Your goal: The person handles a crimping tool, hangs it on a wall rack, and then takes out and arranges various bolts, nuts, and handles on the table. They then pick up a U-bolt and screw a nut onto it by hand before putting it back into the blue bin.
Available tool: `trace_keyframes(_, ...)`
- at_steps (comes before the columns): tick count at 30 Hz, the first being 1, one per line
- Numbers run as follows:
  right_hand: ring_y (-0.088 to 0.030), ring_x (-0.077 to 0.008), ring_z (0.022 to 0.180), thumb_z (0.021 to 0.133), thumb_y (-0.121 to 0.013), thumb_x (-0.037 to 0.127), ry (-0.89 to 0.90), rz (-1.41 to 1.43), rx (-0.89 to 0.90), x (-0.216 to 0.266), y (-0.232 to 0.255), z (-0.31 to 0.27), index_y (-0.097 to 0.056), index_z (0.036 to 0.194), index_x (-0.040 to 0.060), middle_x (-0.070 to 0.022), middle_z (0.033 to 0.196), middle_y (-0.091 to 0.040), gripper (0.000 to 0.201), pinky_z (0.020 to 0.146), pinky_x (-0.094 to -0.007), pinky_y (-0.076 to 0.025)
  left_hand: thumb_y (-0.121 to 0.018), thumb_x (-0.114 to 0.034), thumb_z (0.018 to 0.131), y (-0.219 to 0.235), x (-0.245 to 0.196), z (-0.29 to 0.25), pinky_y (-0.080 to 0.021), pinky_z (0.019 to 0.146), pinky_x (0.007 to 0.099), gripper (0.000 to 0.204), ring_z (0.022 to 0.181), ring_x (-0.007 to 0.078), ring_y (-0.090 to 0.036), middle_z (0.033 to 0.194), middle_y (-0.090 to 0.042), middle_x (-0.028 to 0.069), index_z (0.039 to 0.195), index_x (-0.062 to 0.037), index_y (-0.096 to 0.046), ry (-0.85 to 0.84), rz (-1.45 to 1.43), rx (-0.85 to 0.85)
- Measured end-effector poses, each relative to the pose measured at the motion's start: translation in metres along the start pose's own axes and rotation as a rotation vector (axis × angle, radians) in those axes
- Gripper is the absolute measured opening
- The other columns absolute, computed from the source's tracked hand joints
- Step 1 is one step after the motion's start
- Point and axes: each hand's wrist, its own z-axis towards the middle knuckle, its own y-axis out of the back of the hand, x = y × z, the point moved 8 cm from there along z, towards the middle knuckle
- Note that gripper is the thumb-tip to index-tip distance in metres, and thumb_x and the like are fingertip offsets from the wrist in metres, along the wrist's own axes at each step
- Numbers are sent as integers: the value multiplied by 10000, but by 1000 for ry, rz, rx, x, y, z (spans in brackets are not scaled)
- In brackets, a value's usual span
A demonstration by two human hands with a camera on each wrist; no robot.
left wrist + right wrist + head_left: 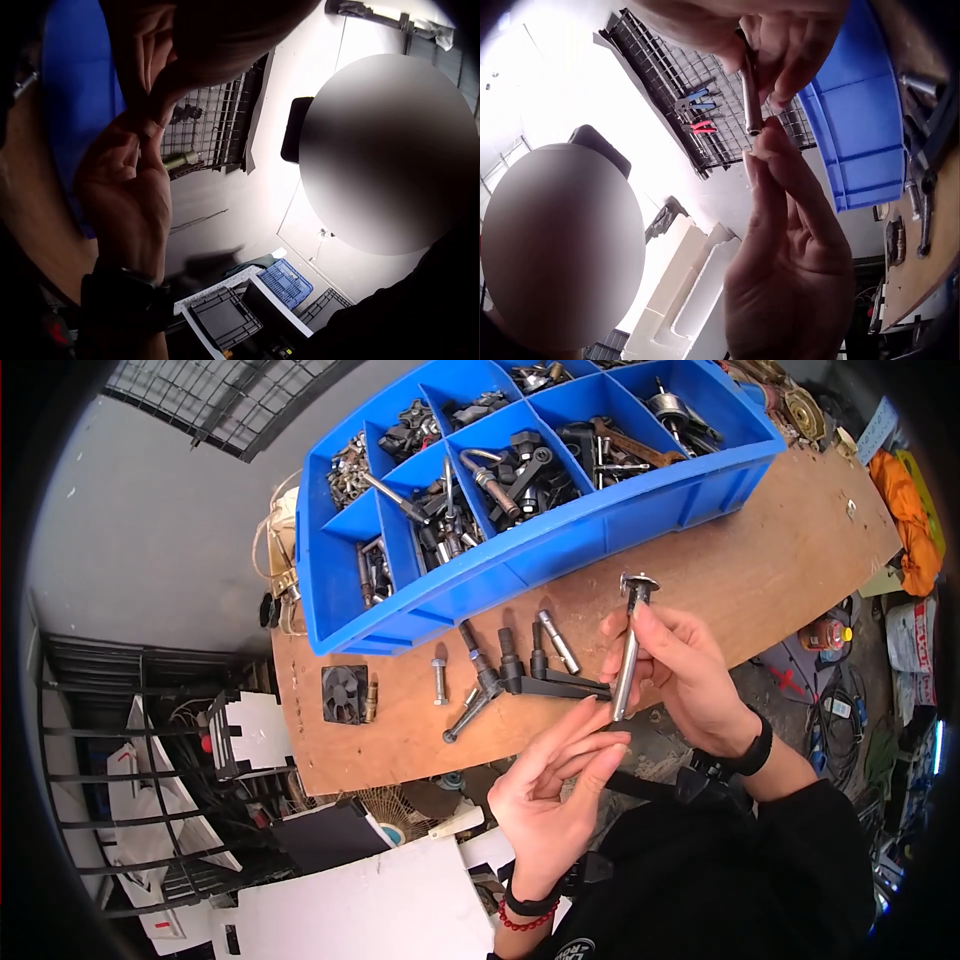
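Note:
In the head view my right hand pinches a slim shiny metal rod with a disc-shaped head at its upper end and a dark collar below. The rod stands tilted, disc end up, over the table's front edge. My left hand is just below it, palm up, fingers extended and loosely bent, fingertips right at the rod's lower end. The right wrist view shows the rod coming down from the right fingers, its round end close to the left hand's index fingertip. In the left wrist view the hands overlap and hide the rod.
A blue divided bin full of metal parts stands on the wooden table. Before it lie a small black fan, a brass-coloured fitting, a bolt, black lever handles and a silver cylinder.

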Motion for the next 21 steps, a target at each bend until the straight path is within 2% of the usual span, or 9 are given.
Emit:
trace_keyframes(3,-680,-107,792,1023,-554,433,-24,74,28,2,-6,-4,-665,1110,10,-83,872,-726,446,629,-207,-486,-701,136,843,1,-4,-1,-612,839,339,432,945,285,-730,1097,-697,264,1256,117,-575,-25,18,-40)
trace_keyframes(9,-696,-118,800,1028,-551,415,-33,77,34,0,-8,-6,-655,1132,6,-92,905,-735,435,620,-211,-490,-712,116,847,4,-6,-3,-625,785,330,363,899,275,-739,1043,-714,250,1195,116,-610,-67,35,-80)
trace_keyframes(13,-700,-120,823,1038,-546,372,51,41,48,7,-11,-8,-637,1156,-9,-113,928,-740,409,615,-208,-491,-713,90,860,4,-8,-1,-624,758,312,310,852,234,-736,999,-723,218,1157,116,-628,-74,44,-126)
trace_keyframes(16,-704,-121,841,1034,-564,321,161,0,78,12,-13,-11,-623,1168,-25,-131,941,-744,375,620,-202,-492,-712,64,875,4,-7,0,-614,720,288,253,787,193,-721,960,-719,185,1115,112,-649,-50,174,-93)
trace_keyframes(19,-704,-117,852,1022,-591,268,238,-48,114,18,-15,-14,-619,1166,-36,-137,944,-746,337,629,-200,-492,-736,67,854,6,-6,-1,-578,705,248,189,788,145,-712,926,-725,136,1039,73,-696,-71,182,-140)
trace_keyframes(21,-703,-111,855,1013,-606,243,263,-70,129,19,-15,-15,-625,1156,-39,-134,942,-748,317,632,-198,-489,-703,53,887,6,-4,-1,-592,692,263,166,778,162,-711,924,-711,146,1045,93,-672,-101,190,-110)
